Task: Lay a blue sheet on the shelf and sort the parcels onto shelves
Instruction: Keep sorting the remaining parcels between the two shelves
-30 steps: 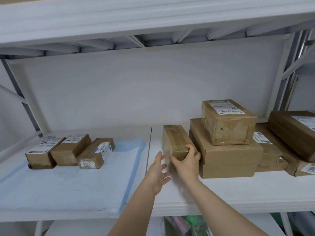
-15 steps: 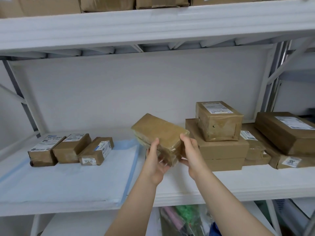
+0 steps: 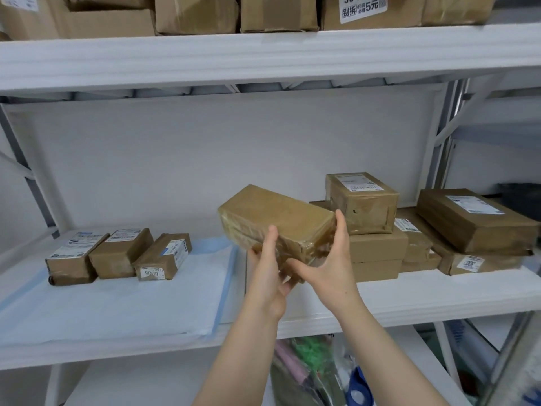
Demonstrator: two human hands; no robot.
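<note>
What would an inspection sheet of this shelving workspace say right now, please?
Surface: white shelf, blue sheet covering its left part.
Job's things: held parcel in the air above the shelf; three small parcels in a row on the sheet; stacked parcels on the bare right part.
Clutter: bags below the shelf.
Grippers: left hand and right hand both grip the held parcel.
Cables: nothing seen.
Surroundings: cartons on the upper shelf; white back panel.
</note>
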